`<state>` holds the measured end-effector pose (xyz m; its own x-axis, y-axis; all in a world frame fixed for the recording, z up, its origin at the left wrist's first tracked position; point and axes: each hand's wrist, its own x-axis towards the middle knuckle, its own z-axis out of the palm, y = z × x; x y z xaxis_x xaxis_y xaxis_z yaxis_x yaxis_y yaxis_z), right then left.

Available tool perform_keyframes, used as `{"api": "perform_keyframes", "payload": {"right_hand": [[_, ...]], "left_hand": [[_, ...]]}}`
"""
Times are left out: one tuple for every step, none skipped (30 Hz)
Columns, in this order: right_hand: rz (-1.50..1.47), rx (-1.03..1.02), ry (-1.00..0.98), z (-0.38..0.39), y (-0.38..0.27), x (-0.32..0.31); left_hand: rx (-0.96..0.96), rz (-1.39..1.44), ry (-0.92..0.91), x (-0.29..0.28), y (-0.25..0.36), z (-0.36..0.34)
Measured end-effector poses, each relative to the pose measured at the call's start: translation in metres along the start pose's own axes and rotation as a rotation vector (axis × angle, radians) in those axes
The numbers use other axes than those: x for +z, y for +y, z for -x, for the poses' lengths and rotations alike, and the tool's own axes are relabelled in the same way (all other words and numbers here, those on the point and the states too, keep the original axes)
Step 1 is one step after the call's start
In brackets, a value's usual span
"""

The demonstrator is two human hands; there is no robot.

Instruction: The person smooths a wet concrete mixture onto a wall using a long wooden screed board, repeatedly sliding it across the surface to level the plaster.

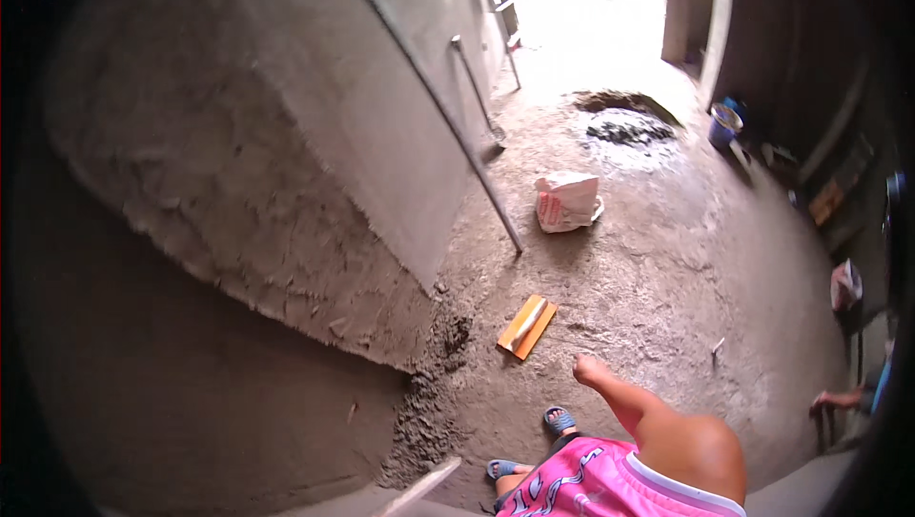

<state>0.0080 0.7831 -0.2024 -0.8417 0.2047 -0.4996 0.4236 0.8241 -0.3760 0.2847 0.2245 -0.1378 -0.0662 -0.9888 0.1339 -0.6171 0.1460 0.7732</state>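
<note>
My right hand (588, 370) hangs low over the rough floor, its fingers curled in, with nothing seen in them. Nearest to it lies an orange plastering float (527, 326) with a pale handle, flat on the ground and apart from the hand. My left hand is out of view. At the lower edge a pale wooden strip (422, 486) slants up from beside my body; what supports it is hidden. Loose wet mortar (424, 412) runs along the foot of the wall (276, 202), which has a smooth coat above and rougher, darker areas below.
A metal pole (429, 88) leans on the wall near a long-handled tool (474, 88). Beyond the float stands a white sack (567, 202). Farther off are a mortar heap (629, 126) and a blue bucket (724, 124). Another person's hand (837, 401) shows at the right edge.
</note>
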Motion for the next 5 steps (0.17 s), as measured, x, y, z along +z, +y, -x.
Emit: {"api": "perform_keyframes", "payload": {"right_hand": [[-0.064, -0.04, 0.064, -0.014, 0.004, 0.005], [-0.04, -0.036, 0.096, -0.028, 0.009, 0.008], [-0.046, 0.004, 0.015, -0.034, 0.002, 0.003], [-0.036, 0.03, -0.076, -0.03, -0.016, -0.019], [-0.023, 0.011, -0.1, -0.03, -0.022, -0.015]], "left_hand": [[0.073, -0.104, 0.092, 0.0, -0.003, -0.006], [0.137, -0.215, 0.197, -0.003, -0.008, -0.013], [0.11, -0.13, 0.197, -0.011, -0.017, -0.021], [0.07, -0.052, 0.209, -0.023, -0.03, -0.03], [0.024, 0.03, 0.208, -0.026, -0.04, -0.037]]}}
